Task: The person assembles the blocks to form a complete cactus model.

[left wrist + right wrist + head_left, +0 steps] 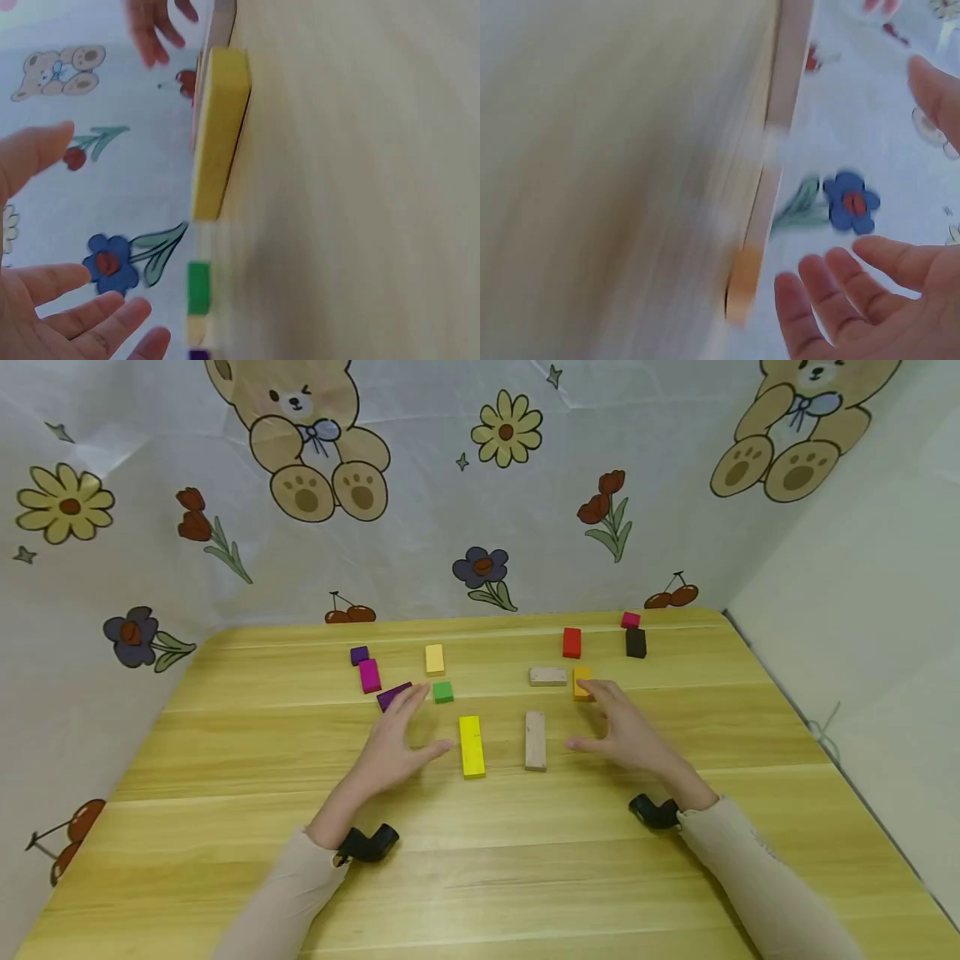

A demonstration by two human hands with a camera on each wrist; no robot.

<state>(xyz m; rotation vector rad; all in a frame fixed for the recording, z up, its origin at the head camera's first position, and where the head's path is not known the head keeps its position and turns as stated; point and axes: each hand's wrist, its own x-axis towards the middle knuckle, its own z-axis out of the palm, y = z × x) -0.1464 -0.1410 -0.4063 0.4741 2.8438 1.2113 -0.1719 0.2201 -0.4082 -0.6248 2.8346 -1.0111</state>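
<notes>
Head view: the left hand (393, 747) and the right hand (626, 727) are above a wood-grain tabletop (487, 877), thumbs apart from fingers, neither gripping anything. Between them lie a long yellow block (472, 747), near the left thumb, and a long plain block (536, 742), near the right thumb; the two are parallel and apart. The left fingertips partly cover a dark purple block (392, 697); contact cannot be told here. Just beside are a green block (443, 692) and, behind it, a pale yellow block (435, 660). The right fingertips overlap the edge of an orange block (581, 684), next to a short plain block (548, 677). Farther back: a magenta block (370, 677) and a small violet block (359, 656) at left; a red block (572, 643), a black block (636, 643) and a pink block (631, 620) at right. Left wrist view: thumb and fingers are spread, a gap separating them from the long yellow block; the green block is beyond its end. Right wrist view: fingers spread, thumb well away, nothing held; a gap shows between fingertips and the blurred orange block.
</notes>
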